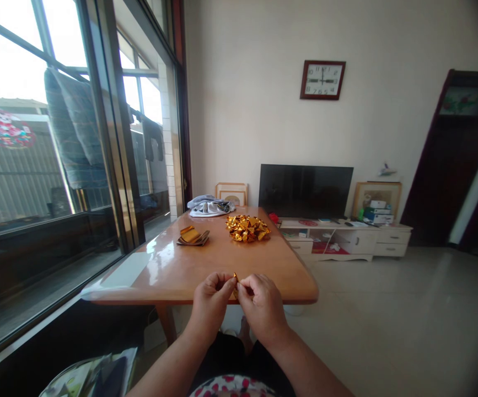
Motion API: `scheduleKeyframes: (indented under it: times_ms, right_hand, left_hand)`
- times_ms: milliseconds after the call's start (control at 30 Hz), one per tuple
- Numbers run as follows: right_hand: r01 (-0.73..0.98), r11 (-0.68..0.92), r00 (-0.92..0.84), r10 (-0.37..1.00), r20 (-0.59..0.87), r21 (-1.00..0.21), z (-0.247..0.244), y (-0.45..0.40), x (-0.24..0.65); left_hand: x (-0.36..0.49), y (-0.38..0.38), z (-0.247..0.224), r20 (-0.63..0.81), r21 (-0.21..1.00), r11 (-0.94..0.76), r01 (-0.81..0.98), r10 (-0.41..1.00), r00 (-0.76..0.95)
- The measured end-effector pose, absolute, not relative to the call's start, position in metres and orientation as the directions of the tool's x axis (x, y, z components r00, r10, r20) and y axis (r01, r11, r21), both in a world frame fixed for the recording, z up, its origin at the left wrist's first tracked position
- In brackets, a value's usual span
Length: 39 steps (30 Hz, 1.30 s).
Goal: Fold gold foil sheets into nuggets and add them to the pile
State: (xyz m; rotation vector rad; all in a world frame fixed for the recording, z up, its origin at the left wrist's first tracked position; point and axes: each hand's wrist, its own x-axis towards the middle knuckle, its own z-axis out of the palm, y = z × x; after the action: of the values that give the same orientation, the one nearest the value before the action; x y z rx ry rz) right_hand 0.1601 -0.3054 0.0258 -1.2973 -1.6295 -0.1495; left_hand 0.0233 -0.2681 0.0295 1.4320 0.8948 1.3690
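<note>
Just past the near edge of the table, my left hand [211,300] and my right hand [262,306] come together around a small piece of shiny gold foil paper [235,277]. Thumb and fingers of both hands are pinched on it, and much of the piece is hidden by them. Beyond my hands lies a pile of folded gold foil pieces [247,228]. To its left a stack of flat gold foil sheets [191,235] rests on some brownish sheets.
A wooden table [172,278] spans the area before me. Folded clothes [209,206] lie at its far end. Large windows [110,110] run along the left. A television [306,191] stands on a white cabinet [363,242] by the wall. Bags or papers [98,369] sit at lower left.
</note>
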Motion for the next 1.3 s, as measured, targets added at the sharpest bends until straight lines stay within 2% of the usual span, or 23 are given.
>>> scheduleKeyframes:
  times_ms: [300,533,667,800,967,1033,1133,1300]
  right_hand:
    - [0.759,0.438,0.066,0.684,0.726,-0.482,0.024,-0.307,0.161]
    - [0.686,0.450,0.084,0.731,0.677,-0.572,0.025,-0.308,0.162]
    - [0.567,0.428,0.144,0.789,0.597,-0.703,0.020,-0.304,0.162]
    - [0.424,0.404,0.166,0.845,0.508,-0.811,0.014,-0.301,0.163]
    - [0.149,0.343,0.120,0.925,0.361,-0.928,0.013,-0.299,0.168]
    - [0.030,0.312,0.099,0.944,0.314,-0.950,0.013,-0.299,0.168]
    - [-0.094,0.280,0.078,0.959,0.273,-0.956,0.011,-0.298,0.168]
    - [-0.108,0.263,0.074,0.964,0.256,-0.959,0.008,-0.298,0.166]
  left_hand:
    - [0.020,-0.272,0.036,0.208,0.963,-0.156,-0.220,0.948,0.242]
    - [0.018,-0.271,0.037,0.215,0.957,-0.139,-0.255,0.929,0.300]
    - [0.018,-0.269,0.032,0.228,0.963,-0.165,-0.211,0.919,0.323]
    - [0.018,-0.268,0.031,0.271,0.962,-0.247,-0.119,0.925,0.268]
    - [0.014,-0.267,0.033,0.310,0.951,-0.304,-0.061,0.935,0.169]
    - [0.013,-0.268,0.034,0.293,0.956,-0.284,-0.076,0.942,0.165]
    - [0.015,-0.274,0.035,0.242,0.967,-0.211,-0.142,0.935,0.259]
    - [0.018,-0.282,0.037,0.233,0.963,-0.177,-0.203,0.925,0.300]
